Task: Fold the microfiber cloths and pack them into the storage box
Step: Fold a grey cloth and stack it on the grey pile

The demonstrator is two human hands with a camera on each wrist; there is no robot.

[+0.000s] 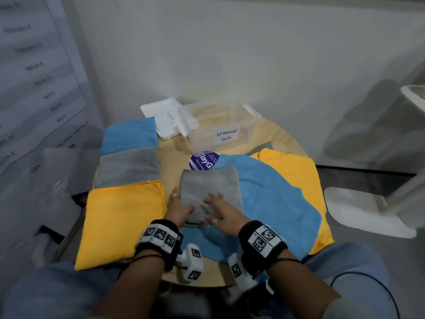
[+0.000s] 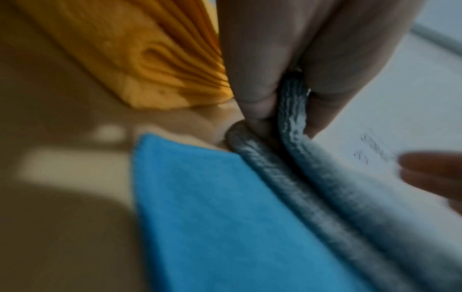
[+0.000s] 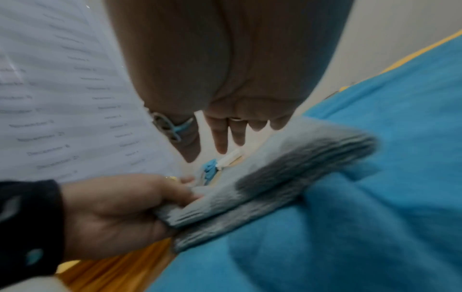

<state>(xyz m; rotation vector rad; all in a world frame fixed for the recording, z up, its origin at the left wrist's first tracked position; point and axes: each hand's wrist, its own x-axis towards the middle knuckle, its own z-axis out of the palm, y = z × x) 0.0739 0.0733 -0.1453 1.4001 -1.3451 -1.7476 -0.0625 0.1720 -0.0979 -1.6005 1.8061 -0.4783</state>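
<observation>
Room: plain pale wall behind; a printed sheet (image 1: 34, 65) of dates is hanging at left, too blurred to read; a white stand (image 1: 372, 210) is sitting at right.
Surface: a round wooden table (image 1: 174, 155), mostly covered by cloths.
Box: the clear storage box (image 1: 220, 127) is standing open at the far edge, labelled, with no cloth showing inside; its white lid (image 1: 167, 118) is lying just beside it on the left.
Done: three folded cloths are lying in a row at left: blue (image 1: 130, 134), grey (image 1: 128, 168), yellow (image 1: 122, 222).
In hand: a grey cloth (image 1: 211, 192), folded over, is resting on the blue sheet (image 1: 276, 203).
Left hand (image 1: 180, 209): pinching that cloth's near-left edge between thumb and fingers.
Right hand (image 1: 220, 211): lying flat on top, fingers spread, pressing.
Left to do: the blue sheet and a yellow sheet (image 1: 292, 166) under it are lying unfolded; a grey corner (image 1: 264, 146) is peeking out behind them; packing seems not yet begun.
Progress: I judge roughly halfway through folding.
</observation>
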